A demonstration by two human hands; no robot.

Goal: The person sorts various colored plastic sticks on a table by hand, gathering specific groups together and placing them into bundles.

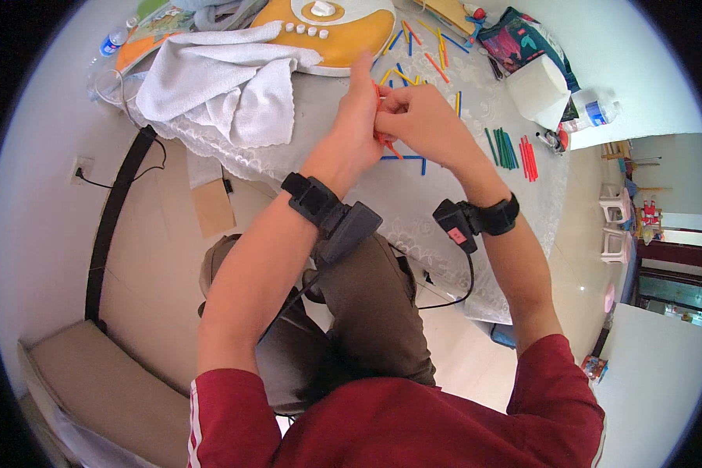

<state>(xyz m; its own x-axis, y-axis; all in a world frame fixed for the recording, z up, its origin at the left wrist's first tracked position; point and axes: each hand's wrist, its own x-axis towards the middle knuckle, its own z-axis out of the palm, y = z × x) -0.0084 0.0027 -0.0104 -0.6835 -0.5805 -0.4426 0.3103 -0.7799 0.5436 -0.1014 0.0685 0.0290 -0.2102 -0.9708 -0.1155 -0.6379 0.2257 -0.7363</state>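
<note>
Some orange sticks (391, 147) are sitting between the two hands, above the near part of the table (483, 257), their ends showing beside the fingers. The right hand (427, 118) is pinching them with its thumb and bent forefinger. The left hand (354, 113) is standing edge-on against them, its upper fingertips pointing away from the person; its other fingers are partly hidden, so I cannot tell whether they are gripping.

Just below the hands, blue sticks (423, 166) are forming a corner on the patterned cloth. Beyond the hands, loose yellow sticks (445, 51) are lying among blue and orange ones. To the right, green sticks (505, 148) are lying in a row, with red sticks (529, 159) just beside them.

A white towel (210, 78) is spreading over the table's left side, partly covering a yellow-and-white board (351, 48). At the far right, a white packet (537, 90) is resting against a dark bag (519, 37), near a clear bottle (598, 114). Black straps (501, 216) are circling both wrists.
</note>
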